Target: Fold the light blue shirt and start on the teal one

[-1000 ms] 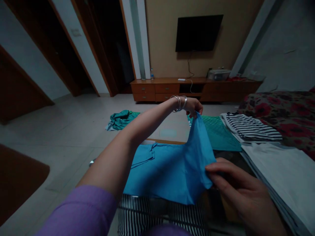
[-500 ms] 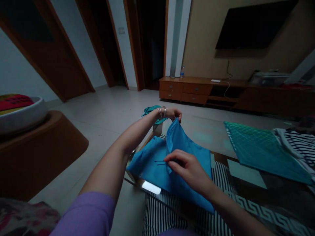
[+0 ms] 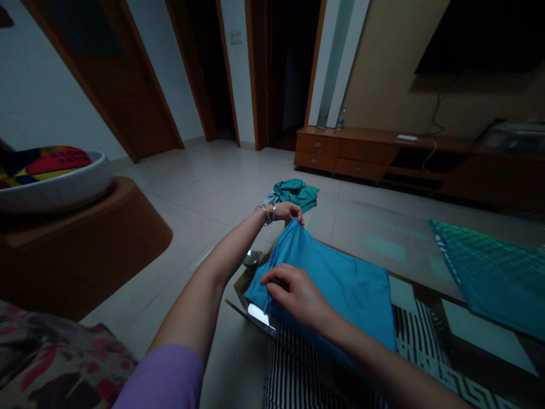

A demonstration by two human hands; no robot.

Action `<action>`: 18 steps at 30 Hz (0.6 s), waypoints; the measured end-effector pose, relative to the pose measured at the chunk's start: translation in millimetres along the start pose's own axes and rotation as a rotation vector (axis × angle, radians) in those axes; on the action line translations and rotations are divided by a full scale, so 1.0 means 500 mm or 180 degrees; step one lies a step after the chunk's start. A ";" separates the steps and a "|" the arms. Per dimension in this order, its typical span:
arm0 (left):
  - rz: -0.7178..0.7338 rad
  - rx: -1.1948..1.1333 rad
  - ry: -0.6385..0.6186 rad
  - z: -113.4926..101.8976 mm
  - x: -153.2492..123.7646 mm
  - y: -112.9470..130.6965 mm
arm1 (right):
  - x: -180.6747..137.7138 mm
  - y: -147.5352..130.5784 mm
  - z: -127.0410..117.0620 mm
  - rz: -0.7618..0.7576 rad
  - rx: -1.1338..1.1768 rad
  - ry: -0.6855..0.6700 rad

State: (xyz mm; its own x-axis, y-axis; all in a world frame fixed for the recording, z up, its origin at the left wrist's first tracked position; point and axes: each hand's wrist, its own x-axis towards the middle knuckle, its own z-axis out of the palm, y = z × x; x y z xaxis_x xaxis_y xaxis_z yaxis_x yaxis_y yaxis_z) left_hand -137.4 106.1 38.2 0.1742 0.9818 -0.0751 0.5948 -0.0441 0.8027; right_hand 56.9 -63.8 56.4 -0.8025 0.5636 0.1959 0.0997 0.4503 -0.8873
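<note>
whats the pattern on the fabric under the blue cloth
The fabric under the blue cloth has black and white stripes, best seen in the head view.

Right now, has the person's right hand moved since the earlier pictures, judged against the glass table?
Yes. The right hand has moved toward the person's left across the blue cloth, and now lies closer to the table's left corner; the glass table serves as the fixed reference.
</note>
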 end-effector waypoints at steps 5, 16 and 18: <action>-0.0038 -0.0094 -0.0441 0.003 -0.014 -0.054 | 0.017 0.040 0.055 -0.0020 -0.0451 -0.0235; -0.0244 0.0577 0.0016 0.014 -0.042 -0.072 | -0.003 0.064 0.135 -0.0283 -0.0918 -0.0769; -0.0230 0.0841 0.0428 0.035 -0.060 -0.046 | -0.030 0.051 0.110 -0.0439 -0.1011 -0.0717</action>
State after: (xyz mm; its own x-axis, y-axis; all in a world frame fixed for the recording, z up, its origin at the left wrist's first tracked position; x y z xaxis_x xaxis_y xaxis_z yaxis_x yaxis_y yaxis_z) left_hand -142.6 74.4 11.5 0.0291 0.9990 -0.0334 0.7884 -0.0024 0.6151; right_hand 38.8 -99.0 7.9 -0.9263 0.3332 0.1762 0.1305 0.7221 -0.6793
